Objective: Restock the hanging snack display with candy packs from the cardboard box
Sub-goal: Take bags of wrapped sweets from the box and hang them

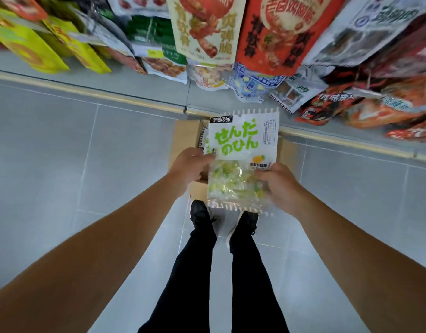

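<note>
Two hands are holding one candy pack [242, 162] flat and face-up over the cardboard box [184, 138], so the green lettering is reading toward me and the toothed header edge is pointing far, toward the display. I am gripping it by its sides: the left hand [191, 168] is pinching the left edge about halfway down, fingers curled under and thumb on top, and the right hand [280, 186] is clasping the lower right corner where the loose candies are bunching. I judge that hold is keeping the heavy lower half from sagging while leaving the header free for a hook.

The pack is sitting above the box, well short of the hanging snack packs [274, 32] that are crowding the far side and the right. Behind its left edge a sliver of a second pack [206, 145] is showing, probably more stock in the box.

The box is standing open on the grey tiled floor [63, 152], just near of the shelf base [139, 86], so restocking needs only a lift. My shoes [200, 216] are planted just near of it.
</note>
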A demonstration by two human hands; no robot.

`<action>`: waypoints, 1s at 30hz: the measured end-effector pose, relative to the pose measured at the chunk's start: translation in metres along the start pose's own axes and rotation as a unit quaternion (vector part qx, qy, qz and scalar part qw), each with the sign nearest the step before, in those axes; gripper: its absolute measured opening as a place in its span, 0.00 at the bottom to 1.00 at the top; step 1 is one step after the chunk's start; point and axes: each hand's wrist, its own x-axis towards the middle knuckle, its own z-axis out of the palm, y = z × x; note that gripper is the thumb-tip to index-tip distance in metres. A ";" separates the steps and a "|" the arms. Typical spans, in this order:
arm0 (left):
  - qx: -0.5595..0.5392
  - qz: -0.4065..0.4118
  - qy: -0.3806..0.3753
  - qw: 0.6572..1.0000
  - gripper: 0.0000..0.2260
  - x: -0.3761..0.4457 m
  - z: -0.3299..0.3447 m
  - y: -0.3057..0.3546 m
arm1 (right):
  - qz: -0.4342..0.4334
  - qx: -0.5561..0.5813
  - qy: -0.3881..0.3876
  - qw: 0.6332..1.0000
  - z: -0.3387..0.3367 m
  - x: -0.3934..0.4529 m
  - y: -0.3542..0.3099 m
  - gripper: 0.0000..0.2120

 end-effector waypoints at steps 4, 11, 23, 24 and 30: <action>0.002 0.030 -0.066 0.997 0.06 -0.066 -0.005 0.043 | -0.014 0.112 -0.045 0.993 -0.010 -0.062 -0.026 0.09; -0.031 0.133 -0.086 0.987 0.03 -0.151 0.028 0.077 | -0.119 0.159 -0.020 0.980 -0.052 -0.156 -0.048 0.05; 0.005 0.328 -0.064 0.942 0.09 -0.326 0.171 0.078 | -0.279 0.098 0.051 0.954 -0.214 -0.304 -0.005 0.16; 0.012 0.347 -0.059 0.936 0.07 -0.342 0.184 0.082 | -0.294 0.105 0.052 0.949 -0.227 -0.319 -0.005 0.14; 0.049 0.461 -0.042 0.885 0.09 -0.440 0.261 0.120 | -0.355 0.158 0.058 0.920 -0.313 -0.408 -0.011 0.06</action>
